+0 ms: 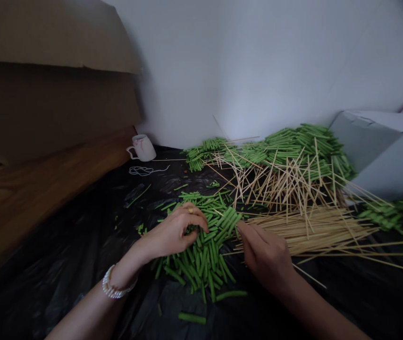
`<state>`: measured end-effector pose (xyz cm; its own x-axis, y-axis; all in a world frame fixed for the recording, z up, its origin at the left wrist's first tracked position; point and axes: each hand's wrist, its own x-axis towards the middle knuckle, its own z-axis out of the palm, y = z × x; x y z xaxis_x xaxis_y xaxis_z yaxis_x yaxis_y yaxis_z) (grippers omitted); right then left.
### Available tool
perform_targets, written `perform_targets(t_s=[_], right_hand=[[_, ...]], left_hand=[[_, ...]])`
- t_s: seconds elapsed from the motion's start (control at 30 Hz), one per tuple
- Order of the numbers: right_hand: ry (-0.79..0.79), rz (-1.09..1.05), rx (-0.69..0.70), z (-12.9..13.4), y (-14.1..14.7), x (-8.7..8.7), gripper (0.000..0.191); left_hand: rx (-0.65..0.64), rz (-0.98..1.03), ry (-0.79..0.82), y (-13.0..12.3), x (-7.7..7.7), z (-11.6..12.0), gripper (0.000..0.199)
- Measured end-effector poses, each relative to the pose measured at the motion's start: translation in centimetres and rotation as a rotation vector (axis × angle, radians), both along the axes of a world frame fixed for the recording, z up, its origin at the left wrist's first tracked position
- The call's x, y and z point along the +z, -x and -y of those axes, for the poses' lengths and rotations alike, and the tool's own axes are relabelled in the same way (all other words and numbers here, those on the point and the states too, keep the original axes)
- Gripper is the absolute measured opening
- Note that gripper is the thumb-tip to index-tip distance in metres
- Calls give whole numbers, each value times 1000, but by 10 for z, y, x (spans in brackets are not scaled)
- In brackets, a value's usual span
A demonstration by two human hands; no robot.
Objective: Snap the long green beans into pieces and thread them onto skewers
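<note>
A loose pile of cut green stalks (205, 269) lies on black plastic sheeting (91, 236). Over the pile's left part is my left hand (180, 226), its fingers curled down among the pieces; whether it pinches one is hidden. My right hand (265, 252), at the pile's right edge, is closed on a skewer that carries a row of green pieces (230, 221) side by side. Beyond and right of it lies a bundle of bare wooden skewers (314, 229). Skewered green stalks (293, 146) are heaped against the wall, their sticks pointing toward me.
A white mug (144, 148) stands at the back left, with a tangled white string (143, 171) before it. A large cardboard box (56, 108) is at the left. At the right are a white box (389, 151) and more green stalks (399, 215).
</note>
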<state>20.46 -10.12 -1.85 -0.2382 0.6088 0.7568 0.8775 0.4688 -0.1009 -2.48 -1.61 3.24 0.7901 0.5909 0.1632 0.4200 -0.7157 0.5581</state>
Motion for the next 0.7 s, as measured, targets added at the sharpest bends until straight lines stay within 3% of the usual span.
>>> perform_targets(t_s=[0.1, 0.27, 0.4, 0.7], right_hand=[[9, 6, -1, 0, 1, -1, 27], [12, -1, 3, 0, 2, -2, 27], [21, 9, -10, 0, 3, -3, 29], [56, 10, -8, -1, 2, -8, 29]], left_hand=[[-20, -157, -71, 5, 2, 1, 36], [-3, -279, -128, 6, 1, 2, 24], [37, -309, -206, 2, -4, 2, 13], [35, -276, -275, -3, -7, 2, 11]])
